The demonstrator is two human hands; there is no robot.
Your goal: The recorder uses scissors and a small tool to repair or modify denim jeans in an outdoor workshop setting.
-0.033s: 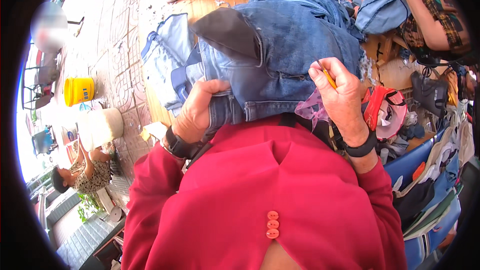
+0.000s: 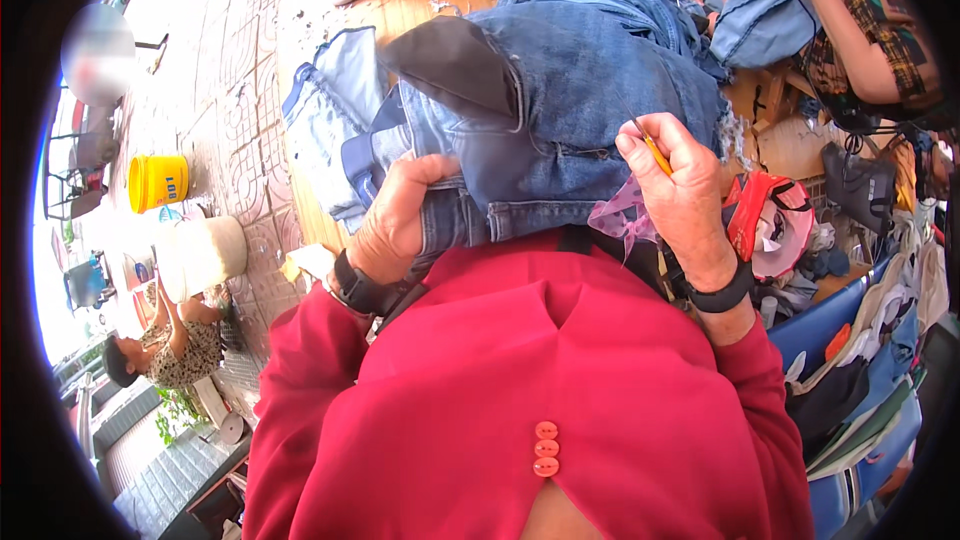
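Note:
Blue jeans [image 2: 590, 70] lie bunched across my lap and the wooden board, with a dark pocket lining [image 2: 455, 70] turned out. My left hand [image 2: 398, 215] is closed on the jeans near the waistband, thumb on top of the denim. In my right hand [image 2: 680, 185], raised just over the right part of the jeans, is a thin tool with a yellow handle [image 2: 657, 154] and a slim dark tip. The tip's exact shape is too small to tell. A sheer pink cloth [image 2: 628, 220] with pale spots shows beside that hand.
Lighter jeans [image 2: 345, 90] lie to the left on the wooden board [image 2: 410, 10], with blue thread scraps. At the upper right, another person's arm [image 2: 850, 35] is over denim. A red bag [image 2: 750, 215] and piled clothes [image 2: 880, 360] are at right; a yellow bucket [image 2: 145, 185] stands left.

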